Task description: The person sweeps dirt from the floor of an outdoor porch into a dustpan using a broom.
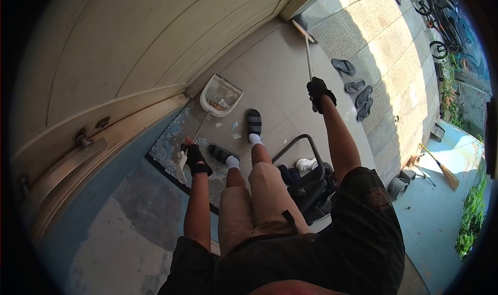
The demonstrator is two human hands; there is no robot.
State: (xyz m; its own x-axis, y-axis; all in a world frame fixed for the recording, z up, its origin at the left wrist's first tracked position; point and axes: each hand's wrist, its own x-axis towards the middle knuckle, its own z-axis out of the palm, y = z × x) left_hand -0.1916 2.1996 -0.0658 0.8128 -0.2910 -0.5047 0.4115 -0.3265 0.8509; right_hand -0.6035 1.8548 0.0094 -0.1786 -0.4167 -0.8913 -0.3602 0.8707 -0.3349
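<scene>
My left hand [195,158], in a black fingerless glove, is closed round the handle of a white long-handled dustpan [207,107]. The pan rests on the tiled floor near the door, with crumpled scraps and debris [220,103] inside it. My right hand [320,93], gloved in black too, grips the pale stick of a broom [309,59]. The broom's head [303,31] touches the floor by the door frame, far from the dustpan. Loose pale flakes [236,136] lie between the pan and my sandalled feet [254,122].
A cream door [129,35] stands along the left. Dark flip-flops [364,96] lie at the tile edge. A black-framed rack with shoes [306,165] is beside my legs. Outside are bicycles [438,20], grey pots [398,187] and another broom [447,175].
</scene>
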